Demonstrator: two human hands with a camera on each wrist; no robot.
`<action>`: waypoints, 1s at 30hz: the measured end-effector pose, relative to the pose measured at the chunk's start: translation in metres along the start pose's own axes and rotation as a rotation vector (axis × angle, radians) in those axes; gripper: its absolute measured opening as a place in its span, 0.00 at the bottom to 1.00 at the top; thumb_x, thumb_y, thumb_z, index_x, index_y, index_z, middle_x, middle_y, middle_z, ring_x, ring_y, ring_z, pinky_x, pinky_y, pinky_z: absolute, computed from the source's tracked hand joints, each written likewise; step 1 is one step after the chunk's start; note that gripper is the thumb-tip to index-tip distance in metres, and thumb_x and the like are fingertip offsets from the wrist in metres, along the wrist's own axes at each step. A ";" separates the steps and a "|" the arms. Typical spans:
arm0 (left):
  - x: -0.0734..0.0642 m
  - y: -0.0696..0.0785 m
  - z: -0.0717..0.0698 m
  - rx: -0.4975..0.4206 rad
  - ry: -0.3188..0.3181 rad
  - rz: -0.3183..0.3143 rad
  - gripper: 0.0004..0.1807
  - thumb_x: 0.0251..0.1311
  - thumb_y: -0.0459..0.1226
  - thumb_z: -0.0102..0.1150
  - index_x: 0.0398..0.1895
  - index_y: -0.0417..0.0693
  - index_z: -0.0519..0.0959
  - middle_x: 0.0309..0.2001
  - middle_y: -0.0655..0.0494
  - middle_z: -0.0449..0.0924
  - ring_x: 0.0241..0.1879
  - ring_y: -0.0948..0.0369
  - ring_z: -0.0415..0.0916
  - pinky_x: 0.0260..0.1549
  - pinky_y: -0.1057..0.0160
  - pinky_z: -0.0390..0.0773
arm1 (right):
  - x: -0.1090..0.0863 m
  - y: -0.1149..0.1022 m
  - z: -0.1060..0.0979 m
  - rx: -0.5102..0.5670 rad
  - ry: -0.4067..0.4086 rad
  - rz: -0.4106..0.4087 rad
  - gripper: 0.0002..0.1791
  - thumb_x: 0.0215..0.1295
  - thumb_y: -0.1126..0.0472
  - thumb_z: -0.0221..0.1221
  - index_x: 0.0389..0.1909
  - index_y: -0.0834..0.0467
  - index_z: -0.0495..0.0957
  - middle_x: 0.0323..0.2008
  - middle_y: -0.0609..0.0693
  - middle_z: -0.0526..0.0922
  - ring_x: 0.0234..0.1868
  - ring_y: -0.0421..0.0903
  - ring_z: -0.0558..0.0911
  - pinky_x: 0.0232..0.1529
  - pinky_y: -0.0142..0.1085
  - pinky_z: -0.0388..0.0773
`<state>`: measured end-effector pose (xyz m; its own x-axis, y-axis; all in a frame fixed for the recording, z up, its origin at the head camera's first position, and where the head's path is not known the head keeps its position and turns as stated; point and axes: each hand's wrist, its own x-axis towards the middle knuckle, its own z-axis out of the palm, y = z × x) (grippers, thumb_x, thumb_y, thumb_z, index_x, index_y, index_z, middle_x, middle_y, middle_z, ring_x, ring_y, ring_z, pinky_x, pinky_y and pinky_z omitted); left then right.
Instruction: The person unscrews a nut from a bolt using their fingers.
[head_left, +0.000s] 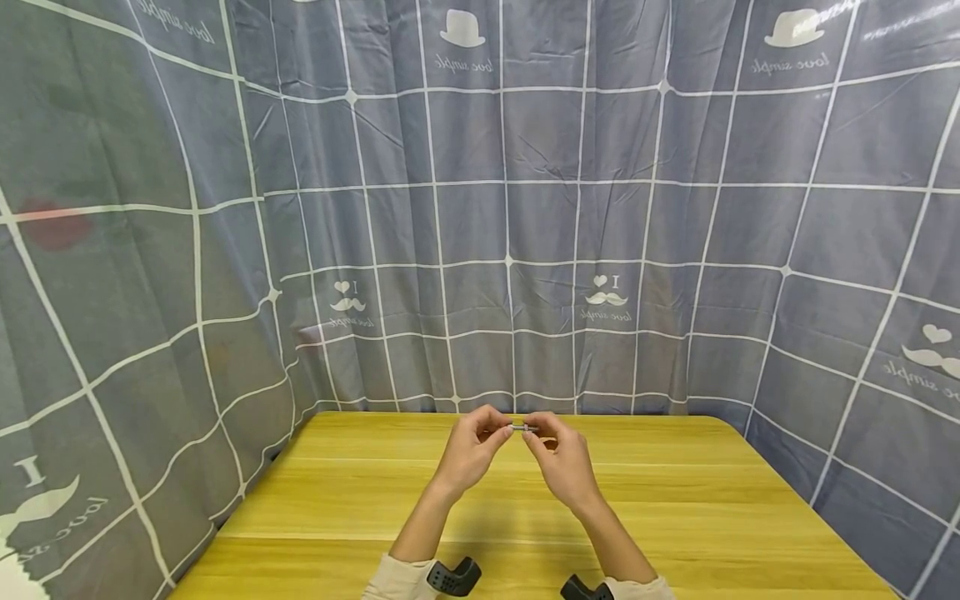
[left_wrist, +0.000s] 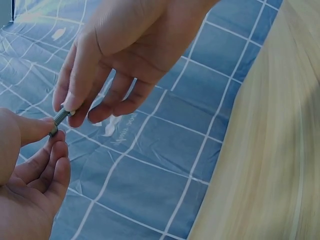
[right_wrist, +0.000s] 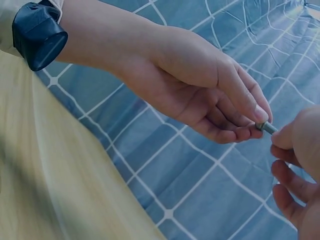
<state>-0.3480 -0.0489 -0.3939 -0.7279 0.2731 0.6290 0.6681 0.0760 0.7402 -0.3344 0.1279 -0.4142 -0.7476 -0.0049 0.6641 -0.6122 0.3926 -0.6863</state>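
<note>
The left hand (head_left: 469,452) pinched one end of a metal bolt (left_wrist: 60,117), and the right hand (head_left: 564,463) pinched the other. A white-lined curtain (head_left: 472,225) hung behind the wooden counter (head_left: 337,508).

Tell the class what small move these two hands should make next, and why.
Probably the right hand should twist slightly while the left hand holds steady: they pinch opposite ends of a small metal bolt, its shank showing threads between them, and what looks like a nut sits on the right hand's side.
</note>
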 end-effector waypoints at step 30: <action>0.002 -0.015 0.000 0.041 0.011 0.001 0.03 0.70 0.24 0.60 0.42 0.34 0.82 0.36 0.43 0.83 0.34 0.49 0.78 0.35 0.65 0.76 | -0.001 -0.002 0.001 0.016 0.004 0.028 0.16 0.71 0.62 0.66 0.57 0.57 0.81 0.48 0.51 0.87 0.44 0.49 0.86 0.45 0.45 0.82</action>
<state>-0.3596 -0.0490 -0.4038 -0.7286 0.2627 0.6326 0.6746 0.1152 0.7292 -0.3326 0.1261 -0.4136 -0.7636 0.0097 0.6456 -0.5950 0.3777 -0.7095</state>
